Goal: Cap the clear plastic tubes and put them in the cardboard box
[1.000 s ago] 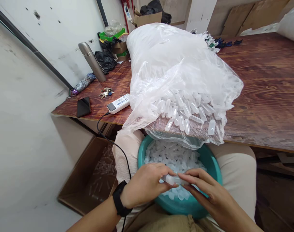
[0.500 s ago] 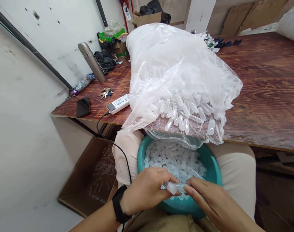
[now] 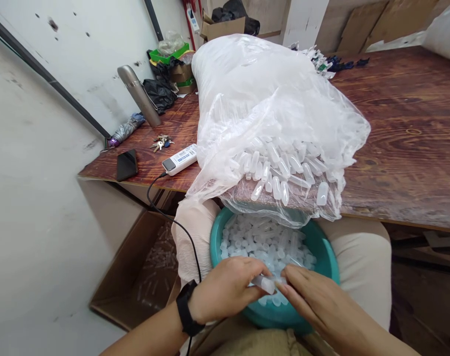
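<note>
My left hand, with a black watch on its wrist, pinches a small clear plastic tube over the near rim of a teal basin on my lap. My right hand meets it from the right, its fingertips closed on the tube's other end. The basin is full of small translucent plastic caps and tubes. Just above it, a big clear plastic bag of the same tubes lies on the wooden table, its open mouth spilling over the edge.
A cardboard box with several tubes stands on the floor at left. On the table's left end lie a phone, keys, a white power bank with a black cable, a steel flask and a folded umbrella.
Both hands have drawn slightly closer together on the tube and shifted a little toward me; the view has hardly moved.
</note>
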Motion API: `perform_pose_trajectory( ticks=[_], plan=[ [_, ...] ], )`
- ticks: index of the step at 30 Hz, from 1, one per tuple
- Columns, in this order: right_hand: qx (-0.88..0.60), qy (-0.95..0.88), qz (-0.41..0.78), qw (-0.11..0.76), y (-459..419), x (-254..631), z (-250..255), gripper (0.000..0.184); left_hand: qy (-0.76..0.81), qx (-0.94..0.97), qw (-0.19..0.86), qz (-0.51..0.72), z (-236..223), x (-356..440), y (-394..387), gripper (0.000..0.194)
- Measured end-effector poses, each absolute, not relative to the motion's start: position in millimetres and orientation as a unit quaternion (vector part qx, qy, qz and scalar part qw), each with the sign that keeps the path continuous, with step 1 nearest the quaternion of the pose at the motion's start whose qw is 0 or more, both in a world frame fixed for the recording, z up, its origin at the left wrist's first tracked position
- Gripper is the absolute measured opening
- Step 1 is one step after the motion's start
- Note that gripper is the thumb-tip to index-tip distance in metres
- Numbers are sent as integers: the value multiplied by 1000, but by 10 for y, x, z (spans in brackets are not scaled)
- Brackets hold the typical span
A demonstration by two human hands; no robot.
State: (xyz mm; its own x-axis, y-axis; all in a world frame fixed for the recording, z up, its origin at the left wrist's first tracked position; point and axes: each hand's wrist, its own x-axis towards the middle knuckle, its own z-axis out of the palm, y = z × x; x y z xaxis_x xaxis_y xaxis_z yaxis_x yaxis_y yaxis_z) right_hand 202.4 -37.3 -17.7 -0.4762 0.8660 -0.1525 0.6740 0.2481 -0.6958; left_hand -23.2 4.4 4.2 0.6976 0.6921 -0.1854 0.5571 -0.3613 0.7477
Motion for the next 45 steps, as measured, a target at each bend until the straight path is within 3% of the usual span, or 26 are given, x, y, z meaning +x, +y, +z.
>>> perform_pose_trajectory(
  ticks=[4, 7, 10, 12, 17, 19, 21, 26, 34, 36, 40, 45],
  plan=[
    [-505, -667, 516, 181, -318, 2053, -132, 45, 362, 830, 422, 48, 63, -198, 49, 32],
    [-502, -573, 606, 231, -350, 2042, -126, 40, 338, 831, 435, 74, 66, -190, 10, 27],
    [-485, -573, 620, 230, -395, 2026, -156, 38, 327, 828, 452, 61, 27, -207, -25, 24],
    [-504, -608, 581, 195, -389, 2029, -199, 35, 356, 825, 439, 15, -9, -222, 13, 25],
    [-531, -726, 436, -17, -283, 1976, -320, 17, 421, 830, 366, -19, -98, -118, 403, 23],
    [-502, -755, 416, -71, -251, 1874, -351, 27, 429, 836, 341, -27, -162, 28, 601, 25],
    [-483, -765, 416, -89, -226, 1745, -371, 36, 432, 842, 320, -45, -257, 215, 766, 29],
    [-479, -769, 417, -73, -167, 1569, -410, 36, 425, 849, 304, -78, -467, 552, 939, 27],
    [-478, -758, 443, 10, -155, 1830, -456, 37, 442, 817, 369, 17, -236, 177, 732, 28],
    [-486, -749, 443, 76, -141, 1900, -474, 37, 460, 766, 444, 67, -186, 33, 612, 35],
    [-532, -673, 449, 251, -133, 1978, -468, 34, 438, 509, 713, 202, -143, -114, 366, 51],
    [-566, -620, 436, 324, -233, 1881, -380, 40, 415, 327, 778, 339, -68, -59, 188, 52]
  ],
)
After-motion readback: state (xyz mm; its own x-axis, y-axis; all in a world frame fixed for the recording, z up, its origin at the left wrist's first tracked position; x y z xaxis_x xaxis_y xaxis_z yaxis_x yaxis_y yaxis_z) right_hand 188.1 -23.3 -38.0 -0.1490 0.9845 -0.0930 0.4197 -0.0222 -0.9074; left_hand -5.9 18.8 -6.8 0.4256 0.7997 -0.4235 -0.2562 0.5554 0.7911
